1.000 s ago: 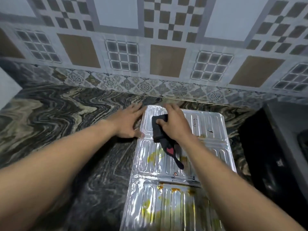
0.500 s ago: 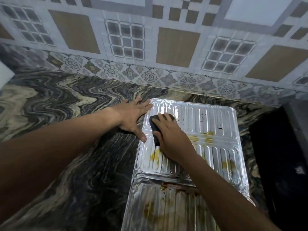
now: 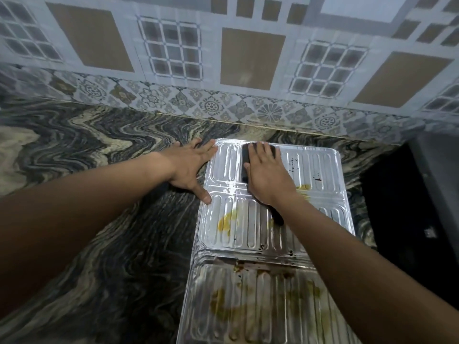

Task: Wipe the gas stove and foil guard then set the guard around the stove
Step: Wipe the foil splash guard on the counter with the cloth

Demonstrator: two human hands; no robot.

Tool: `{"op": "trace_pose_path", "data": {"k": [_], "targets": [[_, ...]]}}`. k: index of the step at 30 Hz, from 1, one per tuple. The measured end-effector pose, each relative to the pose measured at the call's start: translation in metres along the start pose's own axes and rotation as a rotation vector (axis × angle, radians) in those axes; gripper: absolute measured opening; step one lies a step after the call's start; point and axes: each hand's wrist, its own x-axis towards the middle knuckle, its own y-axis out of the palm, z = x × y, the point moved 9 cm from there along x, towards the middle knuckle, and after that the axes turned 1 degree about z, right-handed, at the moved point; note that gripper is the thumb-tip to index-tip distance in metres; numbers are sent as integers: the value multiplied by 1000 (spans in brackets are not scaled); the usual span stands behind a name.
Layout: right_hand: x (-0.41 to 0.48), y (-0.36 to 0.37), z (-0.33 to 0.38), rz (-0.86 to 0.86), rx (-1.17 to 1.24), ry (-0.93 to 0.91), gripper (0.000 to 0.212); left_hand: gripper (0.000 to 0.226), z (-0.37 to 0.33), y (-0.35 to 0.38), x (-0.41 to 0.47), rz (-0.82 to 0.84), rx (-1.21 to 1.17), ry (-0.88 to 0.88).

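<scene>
Right hand (image 3: 267, 175) lies flat, fingers straight, pressing the dark cloth (image 3: 248, 157) at the foil guard (image 3: 323, 194)'s far edge. Left hand (image 3: 191, 167), fingers splayed, pins its left edge. The marble counter (image 3: 99, 157) stretches leftward.

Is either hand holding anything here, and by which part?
Nothing is gripped. The right hand presses the dark cloth flat onto the foil guard, palm over its middle; the left hand rests flat at the guard's left edge.

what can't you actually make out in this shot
Head view, dark cloth: mostly hidden under the right hand.
Head view, foil guard: near panel cut off by the bottom edge.
Head view, black shape at right: too dark, and cut off by the right edge, to identify.
</scene>
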Motion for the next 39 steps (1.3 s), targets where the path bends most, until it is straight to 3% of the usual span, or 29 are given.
{"op": "trace_pose_path", "data": {"k": [7,13,20,25,33,39], "targets": [[-12,-7,-40,31,92,110,57,151,-4,-2,0,35,11,1],[-33,-12,-88,21,-24,256,59,154,-7,3,7,96,29,0],[-64,-18,-123,-13,43,425,58,152,-12,-1,3,94,34,-15],[-93,-15,-117,-8,116,436,63,158,-14,-2,1,100,19,-10],[-110,-20,-107,28,42,338,63,154,-15,-7,-9,0,25,-7],[-109,-18,-104,-18,27,380,60,161,-15,6,-17,64,17,-16]]}}
